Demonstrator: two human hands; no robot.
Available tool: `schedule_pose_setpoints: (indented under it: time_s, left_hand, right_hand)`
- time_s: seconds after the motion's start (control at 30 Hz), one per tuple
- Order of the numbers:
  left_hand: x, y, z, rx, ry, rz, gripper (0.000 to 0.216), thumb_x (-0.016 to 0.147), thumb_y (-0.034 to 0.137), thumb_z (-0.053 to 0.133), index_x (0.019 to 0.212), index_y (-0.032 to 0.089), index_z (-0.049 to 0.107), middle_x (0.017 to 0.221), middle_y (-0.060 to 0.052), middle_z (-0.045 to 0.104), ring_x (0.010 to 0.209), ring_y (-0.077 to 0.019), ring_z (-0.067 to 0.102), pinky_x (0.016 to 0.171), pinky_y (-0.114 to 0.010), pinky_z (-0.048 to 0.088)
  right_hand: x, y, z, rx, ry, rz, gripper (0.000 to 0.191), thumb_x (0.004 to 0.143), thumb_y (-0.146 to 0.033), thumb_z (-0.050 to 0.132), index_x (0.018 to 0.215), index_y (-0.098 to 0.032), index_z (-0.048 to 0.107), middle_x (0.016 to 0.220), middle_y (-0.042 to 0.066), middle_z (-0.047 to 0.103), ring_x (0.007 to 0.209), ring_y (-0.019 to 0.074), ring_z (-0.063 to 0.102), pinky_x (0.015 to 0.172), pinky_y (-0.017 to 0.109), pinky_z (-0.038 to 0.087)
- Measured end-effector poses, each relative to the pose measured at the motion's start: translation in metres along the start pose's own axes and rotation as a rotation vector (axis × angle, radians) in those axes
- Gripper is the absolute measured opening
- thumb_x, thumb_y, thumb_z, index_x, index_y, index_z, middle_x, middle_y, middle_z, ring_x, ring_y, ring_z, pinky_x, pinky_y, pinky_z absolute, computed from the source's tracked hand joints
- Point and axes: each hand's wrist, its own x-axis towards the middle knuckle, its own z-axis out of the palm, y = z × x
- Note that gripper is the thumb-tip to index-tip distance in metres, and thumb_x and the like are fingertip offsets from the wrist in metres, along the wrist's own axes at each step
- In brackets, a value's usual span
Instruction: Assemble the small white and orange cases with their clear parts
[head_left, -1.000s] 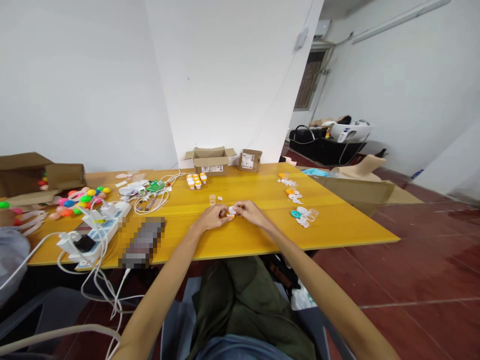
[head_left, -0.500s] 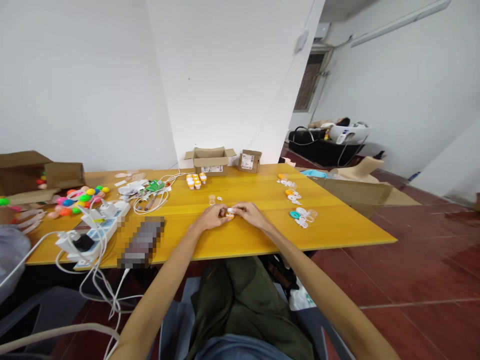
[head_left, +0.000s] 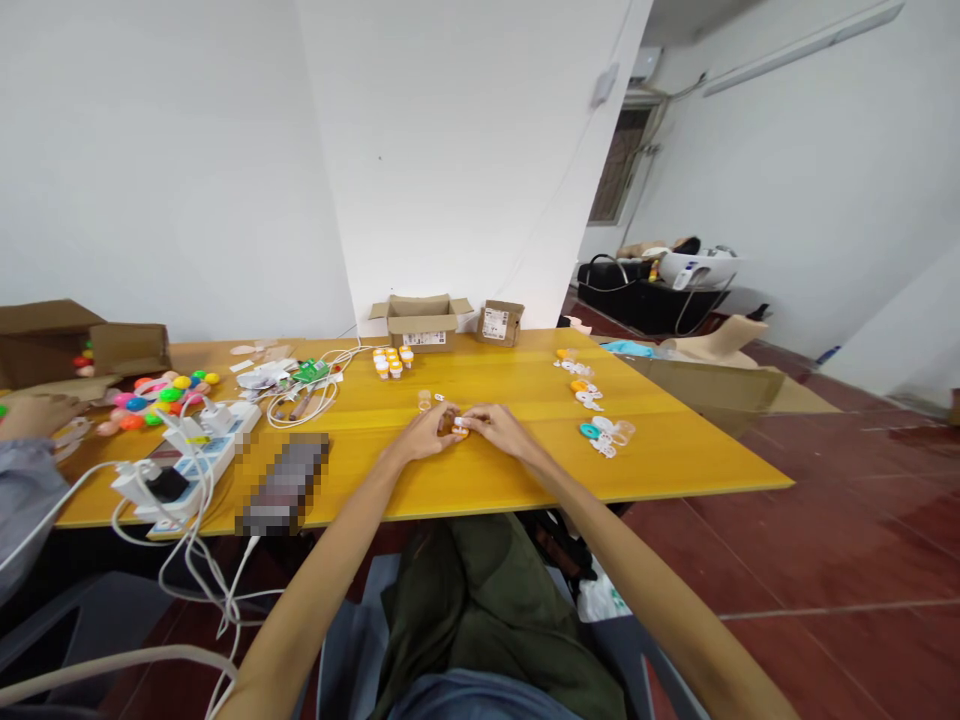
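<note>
At the middle of the table, my left hand (head_left: 429, 432) and my right hand (head_left: 495, 426) meet over a small orange and white round plastic part (head_left: 460, 428). The fingertips of both are closed on it, and they hide much of its shape. Just beyond my left hand stands a clear plastic cup (head_left: 424, 398), with a tiny white piece (head_left: 439, 397) beside it. Off to the right lie three groups of loose parts: a teal ring with white pieces (head_left: 600, 436), an orange ring with white pieces (head_left: 586, 392), and a farther orange and white group (head_left: 567, 361).
Several orange and white capped jars (head_left: 393, 362) stand before an open cardboard box (head_left: 421, 324); a smaller box (head_left: 499, 323) is beside it. Leftward are a phone (head_left: 288, 485), a power strip (head_left: 202, 465), cables and coloured balls (head_left: 161, 396). Another person's hand (head_left: 37, 412) reaches in at far left.
Another person's hand and sleeve have come into view at the far left, near the balls. My own hands have barely shifted and still hold the small plastic part.
</note>
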Motion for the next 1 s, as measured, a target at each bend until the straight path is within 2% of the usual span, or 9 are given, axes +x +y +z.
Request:
schedule_pose_setpoints:
  time_s: [0.37,0.63,1.0]
  left_hand:
    - [0.002,-0.002,0.0,-0.04,-0.006,0.012,0.033,0.081,0.035,0.069,0.11,0.021,0.063,0.081,0.002,0.062,0.071,-0.0152,0.055,0.071,-0.029,0.048]
    - [0.002,-0.003,0.0,-0.073,-0.009,0.013,0.036,0.08,0.034,0.071,0.111,0.019,0.062,0.08,0.001,0.062,0.071,-0.0155,0.056,0.071,-0.029,0.049]
    - [0.002,-0.001,0.0,-0.08,-0.012,0.031,0.03,0.082,0.036,0.069,0.106,0.019,0.064,0.081,0.001,0.063,0.07,-0.0147,0.055,0.069,-0.028,0.048]
  right_hand:
    - [-0.004,-0.004,0.003,-0.095,-0.003,-0.053,0.025,0.094,-0.03,0.058,0.082,-0.023,0.079,0.09,0.005,0.079,0.087,0.0226,0.07,0.083,0.031,0.051]
    - [-0.009,-0.002,0.011,-0.124,0.024,-0.071,0.022,0.095,-0.026,0.059,0.094,-0.026,0.081,0.096,0.006,0.079,0.091,0.0236,0.072,0.085,0.033,0.053]
    - [-0.015,-0.001,0.018,-0.138,0.084,-0.097,0.02,0.095,-0.021,0.06,0.1,-0.024,0.078,0.105,0.008,0.077,0.101,0.0226,0.07,0.093,0.037,0.053]
